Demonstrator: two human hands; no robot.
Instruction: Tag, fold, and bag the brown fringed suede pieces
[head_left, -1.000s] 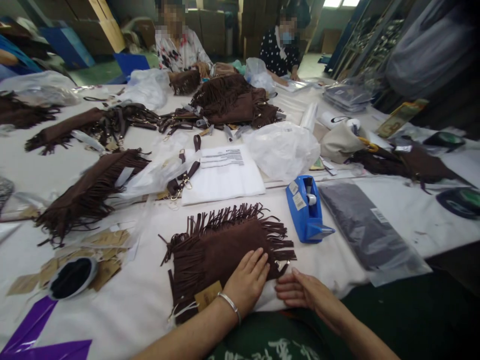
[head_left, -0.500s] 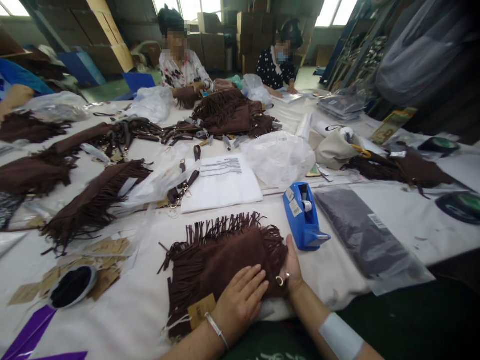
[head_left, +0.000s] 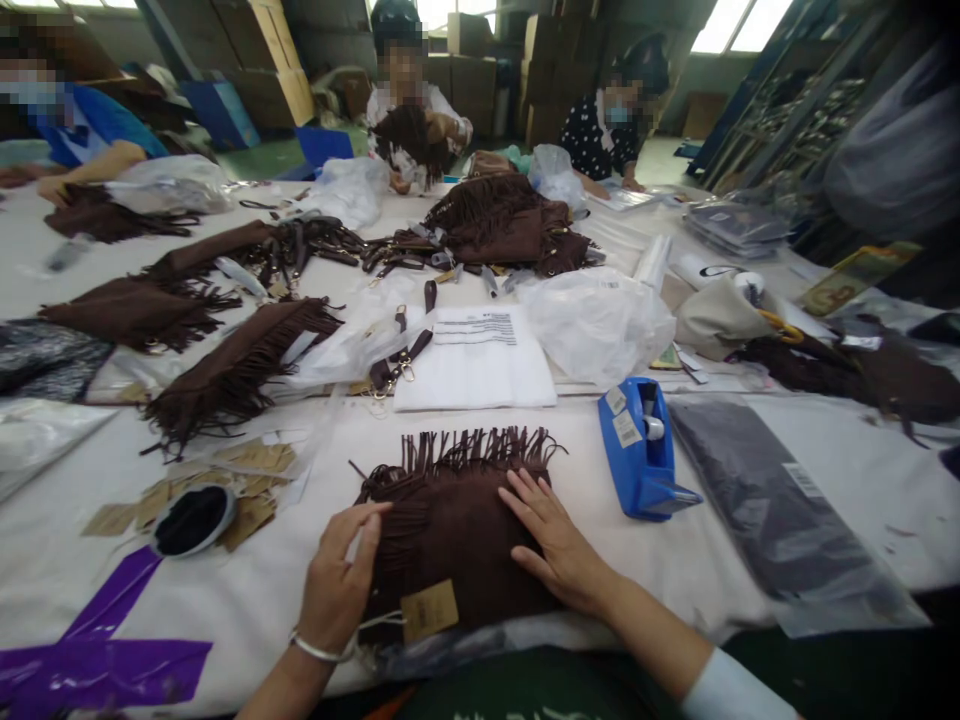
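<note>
A brown suede fringed bag (head_left: pixel 457 520) lies flat on the white table (head_left: pixel 637 560) right in front of me, its fringe pointing away. A tan paper tag (head_left: pixel 429 610) hangs at its near edge. My left hand (head_left: pixel 339 585), with a silver bracelet on the wrist, curls its fingers over the bag's left edge. My right hand (head_left: pixel 553 538) lies flat on the bag's right side, fingers spread.
A blue tape dispenser (head_left: pixel 641 450) stands right of the bag, beside a grey packed plastic bag (head_left: pixel 780 510). White folded paper (head_left: pixel 476 370), clear plastic bags (head_left: pixel 596 320) and more brown fringed bags (head_left: pixel 232 370) lie beyond. Tan tags (head_left: pixel 255 460) and purple tape (head_left: pixel 112 650) lie left. Other people work at the far side.
My left hand slid from the bag's top to its left edge. My right hand moved from the bag's right edge onto its top. The side fringe is now tucked in.
</note>
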